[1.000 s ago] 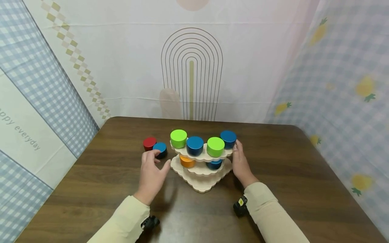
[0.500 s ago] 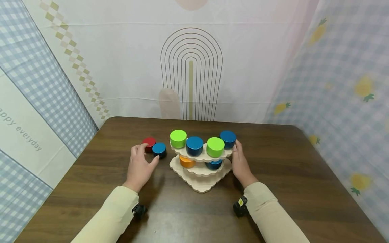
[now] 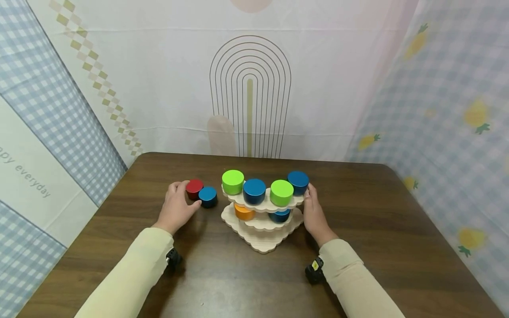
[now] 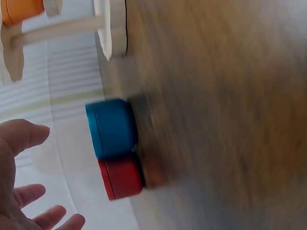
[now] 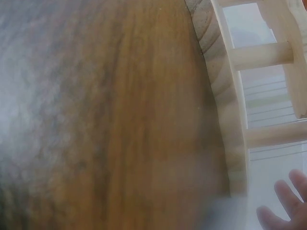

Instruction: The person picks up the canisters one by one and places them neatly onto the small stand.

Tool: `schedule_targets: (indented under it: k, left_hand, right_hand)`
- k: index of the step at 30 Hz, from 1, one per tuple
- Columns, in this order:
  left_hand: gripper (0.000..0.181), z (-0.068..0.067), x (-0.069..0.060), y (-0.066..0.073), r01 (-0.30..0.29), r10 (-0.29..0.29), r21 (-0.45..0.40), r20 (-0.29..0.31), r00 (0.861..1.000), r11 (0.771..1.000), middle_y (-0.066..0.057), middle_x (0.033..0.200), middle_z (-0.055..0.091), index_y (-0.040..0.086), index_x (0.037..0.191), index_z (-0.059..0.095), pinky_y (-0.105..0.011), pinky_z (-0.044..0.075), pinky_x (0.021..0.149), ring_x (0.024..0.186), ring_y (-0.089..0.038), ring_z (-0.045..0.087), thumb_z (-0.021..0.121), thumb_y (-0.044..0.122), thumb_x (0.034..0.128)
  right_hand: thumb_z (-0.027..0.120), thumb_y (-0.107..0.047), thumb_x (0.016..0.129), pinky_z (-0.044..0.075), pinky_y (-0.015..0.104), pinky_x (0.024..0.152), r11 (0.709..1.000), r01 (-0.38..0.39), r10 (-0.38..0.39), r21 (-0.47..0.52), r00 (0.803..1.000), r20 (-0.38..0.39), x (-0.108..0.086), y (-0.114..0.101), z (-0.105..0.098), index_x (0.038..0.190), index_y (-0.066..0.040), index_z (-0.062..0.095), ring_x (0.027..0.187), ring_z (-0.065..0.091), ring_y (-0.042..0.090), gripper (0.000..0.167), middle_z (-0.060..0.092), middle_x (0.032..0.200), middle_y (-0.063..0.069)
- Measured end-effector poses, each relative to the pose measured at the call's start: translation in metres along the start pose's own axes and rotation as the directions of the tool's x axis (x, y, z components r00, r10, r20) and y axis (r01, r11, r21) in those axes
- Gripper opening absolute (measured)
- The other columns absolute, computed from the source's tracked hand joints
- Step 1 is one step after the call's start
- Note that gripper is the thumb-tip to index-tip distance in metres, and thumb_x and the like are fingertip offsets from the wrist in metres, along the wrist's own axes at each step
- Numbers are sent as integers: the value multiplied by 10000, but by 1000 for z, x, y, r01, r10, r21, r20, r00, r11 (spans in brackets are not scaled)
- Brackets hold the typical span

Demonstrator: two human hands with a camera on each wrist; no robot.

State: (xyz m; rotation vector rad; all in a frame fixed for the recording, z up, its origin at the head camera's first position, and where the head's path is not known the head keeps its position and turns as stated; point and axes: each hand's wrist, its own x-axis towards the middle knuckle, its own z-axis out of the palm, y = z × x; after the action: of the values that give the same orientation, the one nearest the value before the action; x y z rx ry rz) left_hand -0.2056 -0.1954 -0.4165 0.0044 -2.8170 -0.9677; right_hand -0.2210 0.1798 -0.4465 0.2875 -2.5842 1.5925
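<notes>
My left hand (image 3: 175, 208) is at the left, fingers spread, close to a red round tin (image 3: 194, 189) and a blue round tin (image 3: 208, 197). In the left wrist view a gap shows between the fingers and the two tins, which stand side by side on the table. A pale wooden tiered stand (image 3: 263, 240) with scalloped edges is in the middle. Its top tier bears green tins (image 3: 282, 193) and blue tins (image 3: 254, 191); an orange tin (image 3: 244, 212) and another blue one sit below. My right hand (image 3: 317, 216) rests against the stand's right side, fingers extended.
The brown wooden table (image 3: 381, 229) runs under everything. A patterned cloth (image 3: 326, 88) hangs behind it, and checked cloths hang at both sides. Round posts (image 5: 268, 55) join the stand's tiers.
My left hand has moved left, away from in front of the blue tin, to the left side of the red tin. The right hand and the stand have stayed put.
</notes>
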Motion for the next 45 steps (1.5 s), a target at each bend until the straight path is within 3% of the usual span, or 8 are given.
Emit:
schedule_targets:
  k: [11,18,24,32,38,45]
  left_hand:
    - [781,-3,25,-24,-6,9,-37,95,995,999,-323,1476,204,-10,1492,242,-642,315,1025,1330,-522,216,681,150,866]
    - [817,-1,38,-31,14,-9,-27,149,989,1000,-341,1475,223,-25,1494,221,-649,282,1041,1333,-541,208,690,153,849]
    - [818,0,47,-34,38,-34,-23,173,984,999,-333,1474,256,-45,1490,209,-624,259,1061,1326,-527,227,687,144,854]
    - [829,2,57,-39,95,-77,-85,198,977,992,-333,1455,316,-52,1499,164,-587,262,1049,1307,-514,245,673,117,866]
    - [832,7,61,-42,124,-99,-104,219,971,987,-324,1475,301,-54,1500,148,-598,255,1055,1315,-529,200,661,107,865]
    - [822,12,63,-40,138,-120,-60,233,965,989,-300,1490,297,-31,1501,176,-604,277,1034,1302,-525,230,664,141,862]
  right_hand:
    - [126,-326,1071,147,616,1118,997,80,-80,11,996,-29,-1,2,0,1519,-97,97,1437,175,389,503,173,1567,197]
    - [130,-329,1071,145,617,1119,998,58,-57,4,998,-32,-1,4,1,1521,-114,98,1440,173,385,500,175,1570,190]
    - [133,-339,1071,137,632,1112,998,58,-58,5,998,-27,-1,4,1,1520,-113,94,1439,169,397,504,173,1569,194]
    - [127,-296,1074,138,631,1112,998,58,-58,2,998,-19,-3,-3,1,1522,-90,78,1440,153,407,496,151,1572,207]
    - [123,-378,1064,146,637,1107,999,42,-42,-12,999,-28,0,3,2,1531,-153,75,1444,163,389,520,152,1582,165]
    - [117,-387,1062,151,618,1117,999,45,-45,3,999,-31,-1,2,2,1526,-150,80,1448,162,369,523,153,1582,156]
